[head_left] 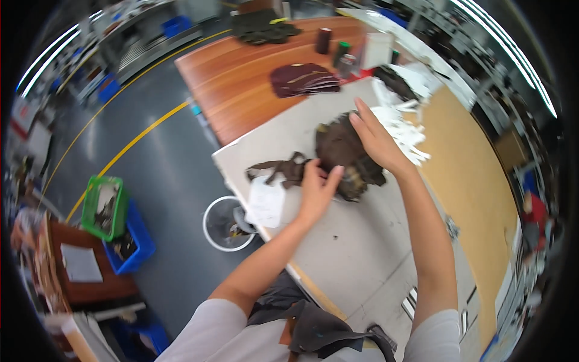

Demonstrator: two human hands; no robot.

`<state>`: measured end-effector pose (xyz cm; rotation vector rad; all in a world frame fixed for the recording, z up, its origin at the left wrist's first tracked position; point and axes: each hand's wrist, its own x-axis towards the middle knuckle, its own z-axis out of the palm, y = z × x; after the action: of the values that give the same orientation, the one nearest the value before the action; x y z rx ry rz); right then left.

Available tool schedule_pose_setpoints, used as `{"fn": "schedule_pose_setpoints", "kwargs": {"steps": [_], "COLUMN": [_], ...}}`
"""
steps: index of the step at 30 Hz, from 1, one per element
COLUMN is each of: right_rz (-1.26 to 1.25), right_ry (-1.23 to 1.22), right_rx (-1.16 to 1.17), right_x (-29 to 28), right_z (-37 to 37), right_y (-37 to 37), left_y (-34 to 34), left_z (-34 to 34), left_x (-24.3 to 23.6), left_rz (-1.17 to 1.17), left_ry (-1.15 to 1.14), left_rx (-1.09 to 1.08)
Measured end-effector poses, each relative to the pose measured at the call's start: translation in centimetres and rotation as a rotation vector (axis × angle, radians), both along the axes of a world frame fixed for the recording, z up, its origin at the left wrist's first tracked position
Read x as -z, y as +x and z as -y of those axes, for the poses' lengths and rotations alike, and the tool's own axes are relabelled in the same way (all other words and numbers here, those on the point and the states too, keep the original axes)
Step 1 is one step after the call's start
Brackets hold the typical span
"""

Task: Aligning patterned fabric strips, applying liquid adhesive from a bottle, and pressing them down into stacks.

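Observation:
A bundle of dark brown fabric pieces (342, 143) lies on the light worktable, somewhat blurred. My left hand (319, 187) is at its near left edge, thumb and fingers apart and touching the cloth. Along the far right side of the bundle my right hand (380, 140) rests with its fingers stretched out. Left of the bundle trail loose brown fabric strips (280, 169). A white paper sheet (266, 202) lies partly under those strips.
A maroon fabric stack (304, 79) and a dark thread cone (324, 40) stand on the wooden table (220, 78) beyond. White scraps (401, 134) and tan board (467, 163) lie rightward. A waste bin (229, 223) stands beside the table's left edge.

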<state>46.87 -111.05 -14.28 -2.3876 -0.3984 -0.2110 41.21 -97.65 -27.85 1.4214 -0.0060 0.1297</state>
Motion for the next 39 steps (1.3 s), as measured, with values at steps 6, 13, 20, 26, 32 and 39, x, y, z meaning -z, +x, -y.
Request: {"fn": "schedule_pose_setpoints", "kwargs": {"steps": [6,13,20,26,32,39], "right_rz": [0.168,0.214,0.113,0.046,0.1,0.161], "right_ry": [0.22,0.074,-0.167,-0.417,-0.229,0.21], "right_rx": [0.23,0.195,0.098,0.056,0.067,0.439], "right_x": [-4.1,-1.2,1.0,2.2,2.4,0.9], "right_z": [3.8,4.8,3.3,3.0,3.7,5.8], "right_y": [-2.9,-5.1,-5.4,-5.3,-5.2,-7.9], "left_y": [-0.9,-0.9,-0.4,-0.1,-0.4,-0.9], "left_z": [-0.2,-0.4,-0.2,0.4,0.3,-0.6], "left_x": [-3.0,-3.4,-2.6,-2.8,-3.1,-3.3], "left_rz": [-0.099,-0.082,-0.046,-0.024,-0.032,0.014], "left_ry": [-0.138,-0.115,-0.107,-0.042,-0.006,-0.061], "left_rx": [0.123,0.106,0.092,0.104,0.126,0.061]}}
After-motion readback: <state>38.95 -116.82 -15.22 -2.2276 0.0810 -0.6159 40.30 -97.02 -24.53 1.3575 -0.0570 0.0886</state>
